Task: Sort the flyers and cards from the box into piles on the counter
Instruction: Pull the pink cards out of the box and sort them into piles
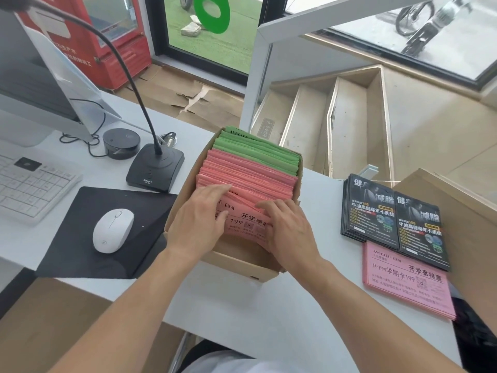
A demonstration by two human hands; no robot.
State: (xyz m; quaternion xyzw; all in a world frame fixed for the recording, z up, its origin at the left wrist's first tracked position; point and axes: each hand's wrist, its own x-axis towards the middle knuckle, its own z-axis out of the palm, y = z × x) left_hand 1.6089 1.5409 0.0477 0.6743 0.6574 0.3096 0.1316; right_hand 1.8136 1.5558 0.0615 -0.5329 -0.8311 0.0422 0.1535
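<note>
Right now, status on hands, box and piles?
Both hands, left hand and right hand, in box, fingers on pink flyers. Pink pile and black cards on counter. Nothing blocking.

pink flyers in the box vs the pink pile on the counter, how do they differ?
The pink flyers in the box stand on edge, packed in front of green flyers; the pink pile on the counter lies flat, face up. Both hands, left hand and right hand, are in the boxed ones; nothing touches the counter pile except the black cards overlapping its far edge. Both show the same pink colour and print.
</note>
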